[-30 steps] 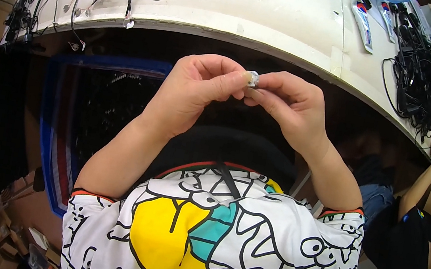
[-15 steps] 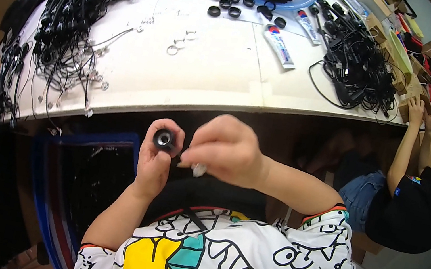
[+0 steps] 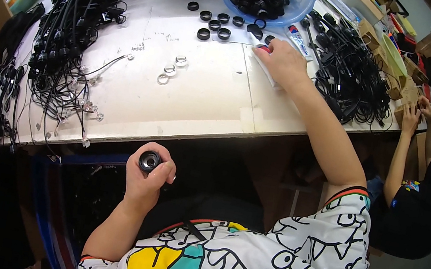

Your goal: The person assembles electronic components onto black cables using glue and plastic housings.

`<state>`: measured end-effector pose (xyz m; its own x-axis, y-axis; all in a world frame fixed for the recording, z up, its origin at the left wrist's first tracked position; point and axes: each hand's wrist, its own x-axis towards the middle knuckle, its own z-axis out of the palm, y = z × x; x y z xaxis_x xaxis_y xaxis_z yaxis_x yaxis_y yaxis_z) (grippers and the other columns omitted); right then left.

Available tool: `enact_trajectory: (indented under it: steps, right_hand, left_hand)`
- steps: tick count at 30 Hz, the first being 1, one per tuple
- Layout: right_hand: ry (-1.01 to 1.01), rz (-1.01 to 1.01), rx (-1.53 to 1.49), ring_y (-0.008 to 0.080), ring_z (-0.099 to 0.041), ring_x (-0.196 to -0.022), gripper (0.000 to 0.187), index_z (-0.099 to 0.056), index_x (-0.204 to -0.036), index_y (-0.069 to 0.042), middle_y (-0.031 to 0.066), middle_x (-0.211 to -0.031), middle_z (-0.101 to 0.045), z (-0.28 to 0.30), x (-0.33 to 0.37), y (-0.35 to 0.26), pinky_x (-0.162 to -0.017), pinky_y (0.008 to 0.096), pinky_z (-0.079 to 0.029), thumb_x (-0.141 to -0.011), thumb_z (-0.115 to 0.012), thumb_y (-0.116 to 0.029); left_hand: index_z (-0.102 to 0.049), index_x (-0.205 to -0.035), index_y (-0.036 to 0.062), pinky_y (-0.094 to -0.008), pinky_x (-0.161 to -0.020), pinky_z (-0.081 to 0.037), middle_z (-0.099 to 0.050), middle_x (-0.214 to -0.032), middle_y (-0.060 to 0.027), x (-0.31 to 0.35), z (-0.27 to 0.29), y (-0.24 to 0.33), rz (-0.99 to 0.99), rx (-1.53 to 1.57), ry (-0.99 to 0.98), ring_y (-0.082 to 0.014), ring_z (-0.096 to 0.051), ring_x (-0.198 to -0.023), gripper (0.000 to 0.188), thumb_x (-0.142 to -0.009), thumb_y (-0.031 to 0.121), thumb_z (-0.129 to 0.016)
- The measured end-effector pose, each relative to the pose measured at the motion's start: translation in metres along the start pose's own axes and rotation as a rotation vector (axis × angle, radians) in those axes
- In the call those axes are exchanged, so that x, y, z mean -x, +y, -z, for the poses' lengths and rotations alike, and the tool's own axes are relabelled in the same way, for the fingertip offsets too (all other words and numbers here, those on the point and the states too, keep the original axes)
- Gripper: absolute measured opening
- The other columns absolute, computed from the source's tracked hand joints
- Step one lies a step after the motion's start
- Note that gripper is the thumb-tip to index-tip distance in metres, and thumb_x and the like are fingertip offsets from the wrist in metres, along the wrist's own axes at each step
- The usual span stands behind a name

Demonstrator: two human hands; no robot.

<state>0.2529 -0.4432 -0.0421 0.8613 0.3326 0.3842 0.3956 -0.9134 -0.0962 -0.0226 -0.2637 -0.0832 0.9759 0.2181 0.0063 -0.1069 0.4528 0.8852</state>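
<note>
My left hand [image 3: 144,185] is wrapped round a black cylindrical part [image 3: 150,161], held off the table's front edge with its round hollow end facing up. A tiny whitish bit shows beside that hand's fingers; I cannot make out what it is. Over the table, my right hand [image 3: 286,65] has its fingers closed on a white glue tube [image 3: 265,67] with a red and blue print. The tube's dark cap end points toward several loose black rings [image 3: 223,33]. Three clear rings [image 3: 169,69] lie on the white table between my hands.
Black cables [image 3: 58,43] are heaped at the left, more cables [image 3: 347,71] at the right. Blue basins [image 3: 301,5] of black parts stand at the back. A second tube [image 3: 299,41] lies beyond my right hand. A co-worker [image 3: 415,210] sits at right, hands on a box.
My right hand has left the black part, moved forward and right onto the table, and taken hold of the glue tube. My left hand has shifted slightly left and nearer, still holding the part.
</note>
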Motion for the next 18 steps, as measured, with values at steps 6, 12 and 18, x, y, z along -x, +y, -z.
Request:
enact_trajectory:
  steps: [6, 12, 18]
  right_hand:
    - [-0.087, 0.174, -0.405, 0.0254, -0.054, -0.055, 0.031, -0.057, -0.072, -0.006, 0.0103, -0.058, -0.055, 0.025, 0.027, -0.039, -0.054, 0.0362, -0.040, -0.079, -0.057, -0.036]
    - [-0.328, 0.389, -0.928, 0.0268, -0.051, -0.055, 0.017, -0.055, -0.072, -0.002, 0.0128, -0.063, -0.051, 0.043, 0.129, -0.108, -0.050, 0.0321, -0.041, -0.080, -0.058, -0.017]
    - [-0.347, 0.496, -1.059, 0.0241, -0.051, -0.052, 0.016, -0.057, -0.073, -0.003, 0.0105, -0.064, -0.053, 0.025, 0.160, -0.126, -0.047, 0.0306, -0.041, -0.076, -0.063, -0.018]
  left_hand:
    - [-0.056, -0.080, 0.0025, -0.0157, -0.057, -0.038, -0.051, -0.069, 0.0026, -0.003, 0.012, 0.008, 0.049, -0.266, 0.116, -0.0024, -0.045, -0.063, 0.015, -0.070, -0.001, -0.067]
    - [-0.060, -0.095, -0.0001, -0.0152, -0.060, -0.039, -0.056, -0.072, 0.0020, -0.010, 0.015, 0.014, 0.073, -0.276, -0.028, -0.0024, -0.048, -0.066, 0.022, -0.074, 0.005, -0.066]
    - [-0.063, -0.091, -0.0012, -0.0179, -0.061, -0.044, -0.062, -0.076, -0.0032, 0.009, 0.030, 0.016, 0.067, -0.311, -0.015, -0.0053, -0.055, -0.068, 0.018, -0.074, 0.006, -0.066]
